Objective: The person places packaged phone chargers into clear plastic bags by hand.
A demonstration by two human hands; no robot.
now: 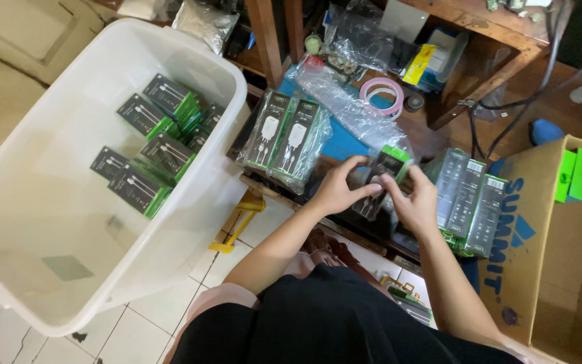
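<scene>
Gripping one green-and-black charger box (389, 168) at frame centre, left hand (340, 189) and right hand (415, 202) pinch its sides; a white plastic tub (48, 202) of similar boxes fills the left.

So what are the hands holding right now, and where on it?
Both hold one small black-and-green box in clear wrap: left hand at its left side, right hand at its lower right.

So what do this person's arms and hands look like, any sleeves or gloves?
Both arms are bare from the upper arm down, with no gloves. The left hand and right hand show no rings, watch or bracelet. A pale pink short sleeve edges the left upper arm.
</scene>
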